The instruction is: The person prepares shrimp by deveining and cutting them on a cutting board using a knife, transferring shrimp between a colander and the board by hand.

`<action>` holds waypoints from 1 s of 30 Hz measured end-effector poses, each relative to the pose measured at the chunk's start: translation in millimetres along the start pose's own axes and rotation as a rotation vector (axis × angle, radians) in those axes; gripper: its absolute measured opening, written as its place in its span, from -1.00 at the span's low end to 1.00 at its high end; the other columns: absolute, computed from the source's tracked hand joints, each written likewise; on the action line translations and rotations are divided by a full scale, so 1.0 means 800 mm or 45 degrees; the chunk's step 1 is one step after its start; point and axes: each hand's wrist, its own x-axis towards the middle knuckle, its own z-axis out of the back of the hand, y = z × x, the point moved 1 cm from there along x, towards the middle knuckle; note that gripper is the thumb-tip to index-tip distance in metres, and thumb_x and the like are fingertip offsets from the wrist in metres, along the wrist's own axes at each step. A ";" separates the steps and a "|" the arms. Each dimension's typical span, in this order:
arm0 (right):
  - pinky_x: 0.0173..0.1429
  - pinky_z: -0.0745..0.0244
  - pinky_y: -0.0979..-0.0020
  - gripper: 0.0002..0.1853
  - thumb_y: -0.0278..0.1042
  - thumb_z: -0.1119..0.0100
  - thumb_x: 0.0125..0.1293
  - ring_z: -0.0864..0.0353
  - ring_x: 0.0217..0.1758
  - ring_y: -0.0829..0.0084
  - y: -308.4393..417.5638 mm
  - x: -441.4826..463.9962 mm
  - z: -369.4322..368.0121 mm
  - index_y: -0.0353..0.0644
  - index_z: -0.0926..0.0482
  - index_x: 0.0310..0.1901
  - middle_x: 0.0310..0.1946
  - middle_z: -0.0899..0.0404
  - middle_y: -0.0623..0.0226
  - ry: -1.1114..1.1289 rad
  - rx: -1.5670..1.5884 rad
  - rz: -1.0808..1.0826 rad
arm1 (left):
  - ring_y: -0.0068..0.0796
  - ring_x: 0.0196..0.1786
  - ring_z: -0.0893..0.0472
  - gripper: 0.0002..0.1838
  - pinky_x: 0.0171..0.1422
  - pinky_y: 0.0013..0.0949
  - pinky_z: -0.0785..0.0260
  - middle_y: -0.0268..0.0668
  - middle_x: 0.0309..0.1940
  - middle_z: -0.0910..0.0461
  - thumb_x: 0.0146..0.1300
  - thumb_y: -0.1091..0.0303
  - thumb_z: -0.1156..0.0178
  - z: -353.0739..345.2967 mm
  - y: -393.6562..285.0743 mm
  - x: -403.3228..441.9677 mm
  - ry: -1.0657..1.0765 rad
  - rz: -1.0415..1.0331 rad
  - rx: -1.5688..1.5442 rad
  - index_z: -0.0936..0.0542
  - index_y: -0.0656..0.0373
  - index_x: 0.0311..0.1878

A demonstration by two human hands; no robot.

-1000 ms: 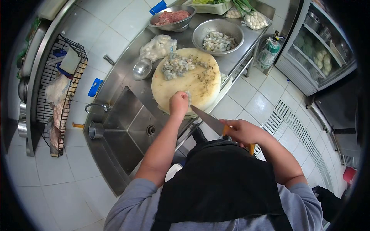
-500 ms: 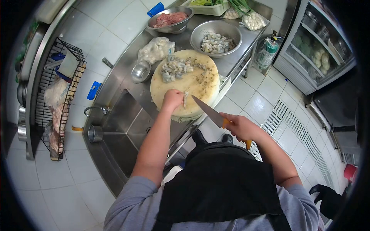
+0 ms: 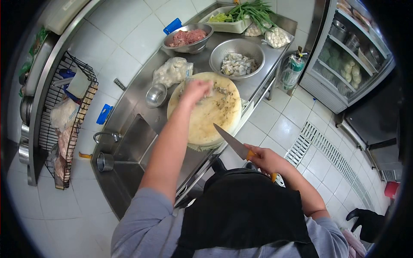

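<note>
While the left arm is stretched forward, almost straight, the left hand point(image 3: 198, 90) is held over the far left part of the round chopping board point(image 3: 215, 116), its back uppermost. Its fingers are bunched together and blurred; whether anything is pinched between them cannot be told. By this hand the shrimp pieces point(image 3: 181, 87) near the board's left edge are mostly hidden. The right arm is bent at the elbow, and the yellow handle of a chef's knife point(image 3: 232, 142) is wrapped by the closed fingers of the right hand point(image 3: 266, 160), off the near edge of the steel counter point(image 3: 253, 86). The blade is angled forward and leftward, its tip seen against the board's near part. More shrimp are held in a colander point(image 3: 243, 45) beyond the board's far edge.
</note>
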 end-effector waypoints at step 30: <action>-0.50 -0.49 0.43 -0.38 -0.29 -0.10 0.60 -0.49 -0.64 0.57 -0.021 0.030 -0.002 0.12 -0.25 0.63 -0.49 -0.50 0.42 -0.078 0.197 0.114 | -0.38 -0.22 -0.76 -0.84 -0.06 -0.32 -0.58 -0.19 -0.26 -0.79 0.30 0.39 -0.41 -0.043 0.104 -0.116 -0.143 -0.200 0.499 -0.75 0.24 -0.11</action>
